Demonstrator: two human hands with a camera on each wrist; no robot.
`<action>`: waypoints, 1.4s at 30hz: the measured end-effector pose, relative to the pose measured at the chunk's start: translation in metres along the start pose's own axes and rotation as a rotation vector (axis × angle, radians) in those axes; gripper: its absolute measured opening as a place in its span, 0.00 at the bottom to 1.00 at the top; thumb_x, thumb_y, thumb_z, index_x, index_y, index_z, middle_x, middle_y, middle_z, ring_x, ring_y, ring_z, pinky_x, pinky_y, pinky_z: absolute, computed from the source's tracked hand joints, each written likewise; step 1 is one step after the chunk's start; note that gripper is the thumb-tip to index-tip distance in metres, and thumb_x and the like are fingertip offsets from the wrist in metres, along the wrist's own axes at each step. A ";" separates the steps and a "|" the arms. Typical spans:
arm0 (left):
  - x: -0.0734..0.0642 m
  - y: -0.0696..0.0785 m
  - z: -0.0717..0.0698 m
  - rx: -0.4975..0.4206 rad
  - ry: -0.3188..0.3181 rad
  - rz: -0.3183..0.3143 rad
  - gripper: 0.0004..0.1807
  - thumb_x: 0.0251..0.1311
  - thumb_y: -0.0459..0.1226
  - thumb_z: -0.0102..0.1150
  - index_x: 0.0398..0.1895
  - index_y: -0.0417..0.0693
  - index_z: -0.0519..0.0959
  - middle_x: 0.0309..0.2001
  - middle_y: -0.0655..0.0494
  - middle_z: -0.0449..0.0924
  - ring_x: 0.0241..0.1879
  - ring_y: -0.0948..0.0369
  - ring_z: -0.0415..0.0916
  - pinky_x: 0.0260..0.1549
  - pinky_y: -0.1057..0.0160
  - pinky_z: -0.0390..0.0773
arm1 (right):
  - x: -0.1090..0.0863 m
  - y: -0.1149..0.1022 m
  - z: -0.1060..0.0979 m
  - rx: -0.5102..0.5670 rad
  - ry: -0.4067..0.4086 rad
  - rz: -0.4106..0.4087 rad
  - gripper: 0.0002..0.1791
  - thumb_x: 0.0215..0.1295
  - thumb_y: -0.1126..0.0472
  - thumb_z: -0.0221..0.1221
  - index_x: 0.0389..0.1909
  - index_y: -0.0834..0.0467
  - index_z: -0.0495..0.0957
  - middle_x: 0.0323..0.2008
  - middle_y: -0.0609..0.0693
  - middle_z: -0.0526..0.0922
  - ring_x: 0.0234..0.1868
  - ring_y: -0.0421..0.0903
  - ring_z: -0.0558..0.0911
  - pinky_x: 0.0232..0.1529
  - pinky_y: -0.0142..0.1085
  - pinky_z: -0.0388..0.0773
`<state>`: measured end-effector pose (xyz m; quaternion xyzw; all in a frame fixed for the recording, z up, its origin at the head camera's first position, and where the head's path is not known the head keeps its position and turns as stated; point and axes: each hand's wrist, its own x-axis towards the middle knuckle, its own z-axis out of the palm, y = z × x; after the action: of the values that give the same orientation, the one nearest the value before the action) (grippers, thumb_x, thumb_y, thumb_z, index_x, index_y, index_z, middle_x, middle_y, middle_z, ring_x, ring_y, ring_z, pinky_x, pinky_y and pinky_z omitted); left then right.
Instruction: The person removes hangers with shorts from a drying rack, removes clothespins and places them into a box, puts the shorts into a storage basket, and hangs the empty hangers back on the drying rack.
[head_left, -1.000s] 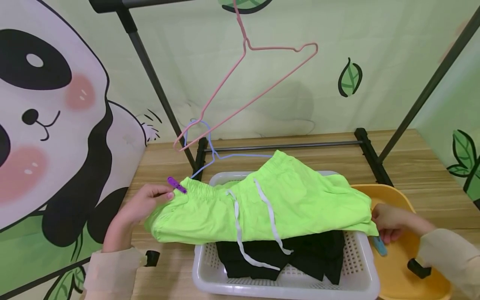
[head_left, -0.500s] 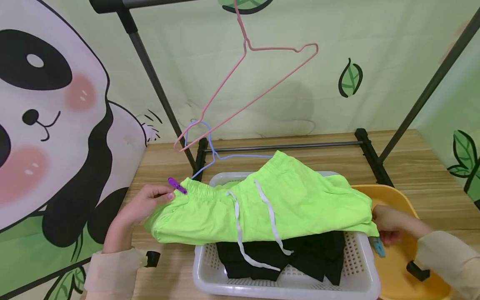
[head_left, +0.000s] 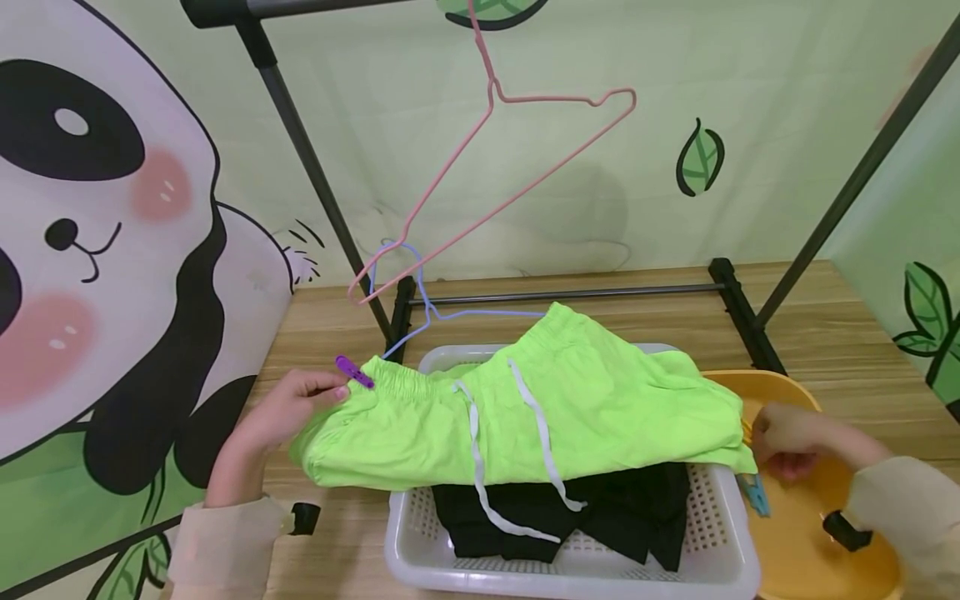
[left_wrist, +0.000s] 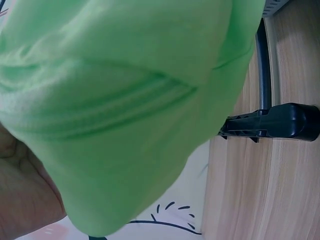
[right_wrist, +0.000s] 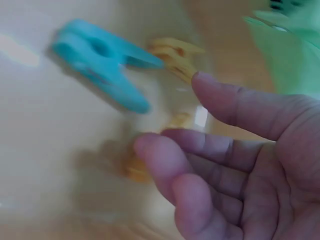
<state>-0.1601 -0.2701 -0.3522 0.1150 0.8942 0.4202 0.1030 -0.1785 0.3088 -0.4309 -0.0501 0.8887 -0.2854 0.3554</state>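
Note:
My left hand (head_left: pixel 288 408) pinches the left end of the waistband of neon green shorts (head_left: pixel 615 400), just below a purple clothespin (head_left: pixel 354 372) clipped there. Behind the waistband runs a blue hanger (head_left: pixel 480 312), partly hidden. White drawstrings hang down the front of the shorts. Down in the yellow basin (head_left: pixel 825 558) is my right hand (right_wrist: pixel 215 175), its fingers loosely curled and the thumb apart from them, holding nothing. Close to its fingertips lie a blue clothespin (right_wrist: pixel 95 65) and a yellow clothespin (right_wrist: pixel 175 55). Another yellow clothespin (right_wrist: pixel 135 170) is partly hidden behind the fingers.
Under the shorts stands a white basket (head_left: pixel 570 579) with black clothing (head_left: pixel 630 508) in it. A pink hanger (head_left: pixel 491 83) hangs above, inside a black rack frame (head_left: pixel 307 158). The rack's foot (head_left: pixel 746 312) stands on the wooden table behind the basin.
My right hand has shifted slightly within the basin, a little up and to the right, and the blue clothespin there has moved slightly. The left hand and the shorts have stayed in place.

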 end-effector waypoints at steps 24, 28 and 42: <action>0.003 0.001 -0.001 -0.025 -0.033 0.003 0.11 0.60 0.31 0.48 0.39 0.33 0.77 0.32 0.46 0.75 0.31 0.62 0.68 0.29 0.68 0.70 | -0.023 -0.047 -0.067 0.033 -0.017 -0.144 0.16 0.60 0.57 0.52 0.41 0.66 0.69 0.25 0.52 0.73 0.22 0.43 0.73 0.21 0.33 0.72; 0.003 0.003 -0.001 0.000 -0.030 0.012 0.11 0.60 0.31 0.48 0.39 0.34 0.78 0.33 0.46 0.76 0.32 0.62 0.68 0.30 0.68 0.70 | -0.028 -0.061 -0.073 0.027 -0.029 -0.194 0.19 0.61 0.57 0.52 0.45 0.69 0.68 0.24 0.52 0.73 0.22 0.43 0.73 0.22 0.34 0.73; 0.007 0.013 0.001 0.116 -0.007 0.118 0.08 0.58 0.31 0.50 0.36 0.40 0.80 0.33 0.49 0.79 0.31 0.65 0.70 0.33 0.68 0.70 | -0.029 -0.095 -0.067 -0.013 -0.055 -0.318 0.18 0.60 0.57 0.53 0.44 0.68 0.71 0.23 0.50 0.75 0.19 0.41 0.72 0.21 0.32 0.73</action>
<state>-0.1647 -0.2593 -0.3430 0.1749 0.9083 0.3726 0.0741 -0.2116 0.2694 -0.3225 -0.2003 0.8613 -0.3310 0.3294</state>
